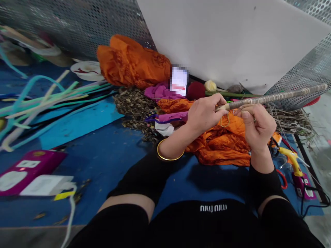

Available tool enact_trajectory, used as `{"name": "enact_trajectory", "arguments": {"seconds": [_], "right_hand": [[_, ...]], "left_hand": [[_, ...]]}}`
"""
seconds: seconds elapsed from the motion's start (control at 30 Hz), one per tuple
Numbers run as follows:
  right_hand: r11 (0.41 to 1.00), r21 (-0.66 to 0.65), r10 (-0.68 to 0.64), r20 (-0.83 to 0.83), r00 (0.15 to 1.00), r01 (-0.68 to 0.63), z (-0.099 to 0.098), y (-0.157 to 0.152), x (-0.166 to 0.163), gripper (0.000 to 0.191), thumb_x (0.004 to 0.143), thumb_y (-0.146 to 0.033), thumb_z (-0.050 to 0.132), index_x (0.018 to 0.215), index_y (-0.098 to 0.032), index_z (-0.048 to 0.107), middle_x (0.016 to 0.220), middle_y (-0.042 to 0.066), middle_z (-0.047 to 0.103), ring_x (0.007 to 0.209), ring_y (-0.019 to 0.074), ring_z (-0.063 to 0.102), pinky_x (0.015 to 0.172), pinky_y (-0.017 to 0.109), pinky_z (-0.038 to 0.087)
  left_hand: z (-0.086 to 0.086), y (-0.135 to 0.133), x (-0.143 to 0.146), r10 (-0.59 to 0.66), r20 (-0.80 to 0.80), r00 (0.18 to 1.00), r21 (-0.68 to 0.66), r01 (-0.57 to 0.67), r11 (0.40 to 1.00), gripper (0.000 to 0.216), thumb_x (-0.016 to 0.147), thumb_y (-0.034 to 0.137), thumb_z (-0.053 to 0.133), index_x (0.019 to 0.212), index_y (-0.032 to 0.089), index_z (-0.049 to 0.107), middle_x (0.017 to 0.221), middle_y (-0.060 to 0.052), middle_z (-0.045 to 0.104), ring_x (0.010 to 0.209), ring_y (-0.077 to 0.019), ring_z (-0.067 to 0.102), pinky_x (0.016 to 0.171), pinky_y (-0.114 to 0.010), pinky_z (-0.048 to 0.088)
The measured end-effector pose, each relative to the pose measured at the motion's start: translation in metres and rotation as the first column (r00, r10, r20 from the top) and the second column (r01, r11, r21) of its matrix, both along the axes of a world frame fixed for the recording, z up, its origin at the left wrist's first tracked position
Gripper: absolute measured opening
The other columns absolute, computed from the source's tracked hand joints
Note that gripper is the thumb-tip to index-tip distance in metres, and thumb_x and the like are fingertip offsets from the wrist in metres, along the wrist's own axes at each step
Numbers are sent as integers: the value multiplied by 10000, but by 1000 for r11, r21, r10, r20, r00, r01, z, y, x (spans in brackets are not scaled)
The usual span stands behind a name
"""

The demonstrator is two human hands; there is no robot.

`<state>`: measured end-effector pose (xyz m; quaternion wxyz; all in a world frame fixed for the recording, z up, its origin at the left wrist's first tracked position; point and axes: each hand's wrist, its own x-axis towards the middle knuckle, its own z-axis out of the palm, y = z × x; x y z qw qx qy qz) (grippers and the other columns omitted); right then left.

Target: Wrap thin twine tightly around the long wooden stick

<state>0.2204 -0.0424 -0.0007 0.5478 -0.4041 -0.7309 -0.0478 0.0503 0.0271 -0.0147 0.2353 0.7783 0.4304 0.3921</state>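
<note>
My left hand (204,112) is closed around the near end of a long stick (279,98) wrapped in bands of grey-brown and pale cord. The stick slants up and away to the right. A small loop of yellowish cord (224,121) hangs just below my left fingertips. Just under the stick, my right hand (260,125) is closed in a pinch close to the wrapping. What lies between its fingertips is too small to make out. Beneath both hands is a crumpled orange cloth (222,148), with a purple cloth piece (176,117) beside my left wrist.
A lit phone (179,81) leans before a white board (212,38). An orange bundle (131,63) and dried plant matter (134,106) lie left of it. Coloured foam strips (51,96) and a magenta power strip (43,162) are farther left; a yellow glue gun (292,160) is at right.
</note>
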Motion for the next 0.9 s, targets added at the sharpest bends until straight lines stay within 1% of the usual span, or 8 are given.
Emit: {"name": "enact_trajectory", "arguments": {"seconds": [0.07,0.2,0.33,0.43,0.57,0.63,0.73,0.9], "right_hand": [[997,-40,64,-48,997,-66,0,1,1,266,1043,-331,558,831,-235,689,811,4,740,777,159,714,730,332,557],[981,-79,172,-98,980,-180,-1,6,1,283,1052,-365,545,835,-243,679,801,-3,725,817,156,737,775,330,595],[972,-134,174,-151,973,-195,-4,13,3,315,1052,-441,533,847,-247,672,805,6,705,858,169,734,844,367,619],[967,-152,177,-181,967,-205,-7,18,4,335,1050,-477,528,847,-246,661,832,8,703,886,169,732,886,383,623],[962,-144,208,-172,963,-234,-7,20,6,300,1065,-424,513,865,-242,643,949,9,738,929,151,733,860,350,622],[965,-151,194,-145,970,-216,-6,21,7,294,1068,-402,505,864,-237,637,1029,19,740,959,150,727,874,349,621],[974,-185,117,-80,990,-131,-6,21,10,311,1068,-412,492,853,-235,629,1133,42,722,1051,173,708,946,379,612],[967,-254,34,8,999,-31,-8,22,12,327,1087,-421,424,894,-238,615,1207,52,697,1131,191,678,1006,413,596]], "left_hand": [[0,-3,1,-4,-39,999,8,5,1000,155,829,284,698,950,193,731,796,-7,740,651,-145,576,612,-272,348],[1,-8,3,-15,-85,996,38,18,999,135,874,298,660,929,192,724,753,-5,717,641,-144,566,606,-271,332],[4,-12,2,-12,-155,988,49,20,999,147,869,314,651,931,197,717,785,-9,740,655,-154,583,609,-271,338],[5,-14,2,-1,-218,976,57,14,998,160,863,318,656,954,204,719,784,-6,744,655,-164,597,596,-276,330],[2,-16,3,33,-264,964,80,-13,997,153,870,310,650,967,215,720,804,-11,760,683,-185,644,609,-280,371],[1,-17,3,50,-292,955,106,-19,994,152,869,276,642,985,215,720,850,-24,778,732,-202,685,645,-284,412],[1,-19,4,54,-359,932,152,2,988,164,867,250,635,1002,209,718,903,-46,796,803,-234,726,678,-300,451],[-1,-20,5,35,-412,911,248,75,966,194,888,254,602,1042,212,712,915,-56,797,814,-239,737,680,-310,478]]}}
